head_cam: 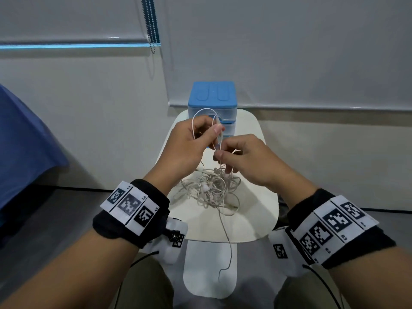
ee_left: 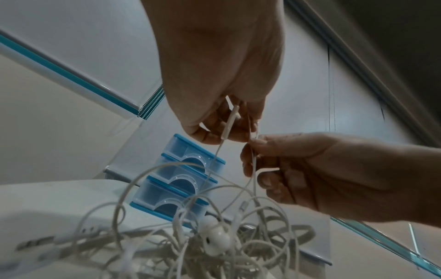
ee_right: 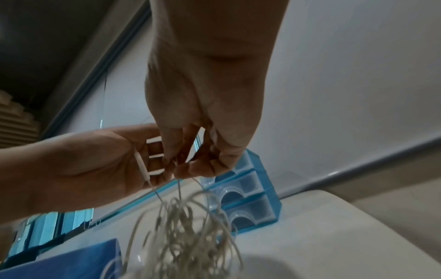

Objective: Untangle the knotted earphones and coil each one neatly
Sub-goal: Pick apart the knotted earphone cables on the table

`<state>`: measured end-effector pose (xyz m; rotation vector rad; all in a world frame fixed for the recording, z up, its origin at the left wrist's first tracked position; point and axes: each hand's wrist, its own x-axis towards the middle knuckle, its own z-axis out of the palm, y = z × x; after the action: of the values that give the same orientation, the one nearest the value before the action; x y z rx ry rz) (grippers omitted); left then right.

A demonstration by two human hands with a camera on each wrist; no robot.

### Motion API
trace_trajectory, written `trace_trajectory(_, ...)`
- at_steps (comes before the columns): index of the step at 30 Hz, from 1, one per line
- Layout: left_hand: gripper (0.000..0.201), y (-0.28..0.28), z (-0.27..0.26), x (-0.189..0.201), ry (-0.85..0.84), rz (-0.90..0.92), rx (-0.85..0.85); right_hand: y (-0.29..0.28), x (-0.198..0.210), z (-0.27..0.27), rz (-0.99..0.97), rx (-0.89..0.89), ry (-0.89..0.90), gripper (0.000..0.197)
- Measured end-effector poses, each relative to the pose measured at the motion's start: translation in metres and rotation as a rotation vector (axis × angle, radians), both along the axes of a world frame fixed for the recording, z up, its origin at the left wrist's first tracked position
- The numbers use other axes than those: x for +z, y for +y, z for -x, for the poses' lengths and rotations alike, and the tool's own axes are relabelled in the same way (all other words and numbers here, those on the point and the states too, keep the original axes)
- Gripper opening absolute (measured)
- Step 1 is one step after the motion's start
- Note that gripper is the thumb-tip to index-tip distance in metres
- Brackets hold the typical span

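Note:
A knotted heap of white earphone cables [head_cam: 210,189] lies on the small white table [head_cam: 256,221], with an earbud [ee_left: 216,238] showing in the heap. Above the heap my left hand [head_cam: 194,141] pinches a cable by its inline remote [ee_left: 230,122], and a loop [head_cam: 204,113] arches up over the fingers. Just to its right and slightly lower, my right hand [head_cam: 240,157] pinches a cable strand [ee_left: 254,164] that runs down into the tangle. One loose cable end [head_cam: 227,253] trails off the table's near edge.
A blue, clear-fronted mini drawer unit [head_cam: 211,105] stands at the table's far edge, right behind the hands. Grey roller blinds cover the wall, with a bead chain [head_cam: 151,23] hanging at the top. Blue fabric [head_cam: 24,141] lies at the left.

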<state>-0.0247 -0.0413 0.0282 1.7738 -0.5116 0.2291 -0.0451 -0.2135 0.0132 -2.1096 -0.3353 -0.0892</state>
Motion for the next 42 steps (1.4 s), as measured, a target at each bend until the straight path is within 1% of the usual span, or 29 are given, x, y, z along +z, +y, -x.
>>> trace_trajectory(3,0.013,0.002,-0.001,-0.002,0.078,0.038,-0.036,0.001,0.016,-0.003,0.062,-0.071,-0.096,0.021)
trace_trajectory(5,0.017,0.006,-0.002,-0.005,0.169,0.042,-0.075,0.004,0.031,-0.002,0.114,-0.142,-0.203,0.024)
trace_trajectory(8,0.017,0.008,-0.002,-0.010,0.249,-0.039,-0.135,0.009,0.053,-0.003,0.086,-0.227,-0.351,0.025)
trace_trajectory(12,0.008,0.007,0.000,-0.012,0.262,-0.138,-0.163,0.017,0.076,-0.008,0.005,-0.264,-0.608,0.025)
trace_trajectory(15,0.023,0.008,-0.001,-0.009,0.248,-0.232,-0.183,0.022,0.089,-0.010,-0.044,-0.260,-0.859,0.020)
trace_trajectory(17,0.023,0.010,-0.002,-0.005,0.213,-0.322,-0.149,0.021,0.092,-0.010,-0.032,-0.262,-0.962,0.015)
trace_trajectory(18,0.022,0.011,-0.003,-0.003,0.193,-0.327,-0.135,0.020,0.090,-0.009,-0.030,-0.266,-0.954,0.015)
trace_trajectory(19,0.022,0.011,-0.004,-0.001,0.172,-0.301,-0.131,0.018,0.084,-0.009,-0.045,-0.280,-0.890,0.021)
trace_trajectory(20,0.023,0.011,-0.004,0.002,0.147,-0.252,-0.127,0.016,0.075,-0.010,-0.086,-0.299,-0.779,0.034)
trace_trajectory(21,0.025,0.010,-0.004,0.006,0.114,-0.191,-0.118,0.015,0.065,-0.010,-0.151,-0.306,-0.632,0.048)
trace_trajectory(22,0.026,0.009,-0.004,0.010,0.080,-0.120,-0.100,0.015,0.054,-0.009,-0.223,-0.297,-0.457,0.057)
trace_trajectory(23,0.025,0.008,-0.005,0.014,0.044,-0.048,-0.074,0.014,0.042,-0.009,-0.275,-0.253,-0.281,0.057)
trace_trajectory(24,0.024,0.008,-0.006,0.017,0.015,0.018,-0.053,0.015,0.031,-0.007,-0.288,-0.183,-0.115,0.048)
trace_trajectory(25,0.025,0.008,-0.006,0.021,-0.002,0.074,-0.038,0.016,0.023,-0.004,-0.229,-0.113,0.011,0.034)
trace_trajectory(26,0.026,0.009,-0.006,0.024,-0.006,0.122,-0.039,0.016,0.016,-0.001,-0.098,-0.059,0.078,0.018)
trace_trajectory(27,0.025,0.010,-0.006,0.026,-0.009,0.151,-0.041,0.015,0.013,0.001,0.049,-0.025,0.098,0.013)
trace_trajectory(28,0.023,0.011,-0.005,0.027,-0.014,0.162,-0.044,0.014,0.012,0.001,0.163,-0.009,0.091,0.021)
trace_trajectory(29,0.020,0.012,-0.004,0.027,-0.015,0.161,-0.049,0.014,0.015,0.000,0.220,-0.007,0.068,0.029)
trace_trajectory(30,0.017,0.013,-0.004,0.025,0.008,0.157,-0.057,0.016,0.022,-0.002,0.214,-0.021,0.043,0.034)
trace_trajectory(31,0.020,0.013,-0.004,0.021,0.066,0.146,-0.063,0.019,0.032,-0.004,0.163,-0.051,0.020,0.037)
trace_trajectory(32,0.029,0.013,-0.004,0.017,0.143,0.118,-0.078,0.023,0.044,-0.006,0.083,-0.093,-0.011,0.038)
trace_trajectory(33,0.037,0.012,-0.004,0.012,0.221,0.060,-0.105,0.025,0.057,-0.009,-0.007,-0.142,-0.051,0.039)
trace_trajectory(34,0.040,0.010,-0.003,0.007,0.284,-0.024,-0.145,0.028,0.071,-0.011,-0.080,-0.184,-0.099,0.039)
trace_trajectory(35,0.034,0.008,-0.002,0.004,0.320,-0.117,-0.196,0.031,0.084,-0.013,-0.133,-0.212,-0.156,0.038)
trace_trajectory(36,0.022,0.006,0.000,-0.001,0.329,-0.200,-0.236,0.035,0.095,-0.015,-0.166,-0.217,-0.222,0.038)
trace_trajectory(37,0.010,0.004,0.001,-0.003,0.325,-0.262,-0.261,0.038,0.106,-0.016,-0.155,-0.220,-0.307,0.037)
trace_trajectory(38,0.009,0.002,0.002,-0.005,0.320,-0.310,-0.269,0.038,0.115,-0.017,-0.091,-0.236,-0.417,0.036)
trace_trajectory(40,0.019,0.003,-0.001,-0.009,0.330,-0.384,-0.246,0.036,0.127,-0.019,0.057,-0.286,-0.655,0.032)
trace_trajectory(42,0.020,0.005,-0.002,-0.012,0.359,-0.412,-0.223,0.028,0.131,-0.018,0.098,-0.338,-0.818,0.030)
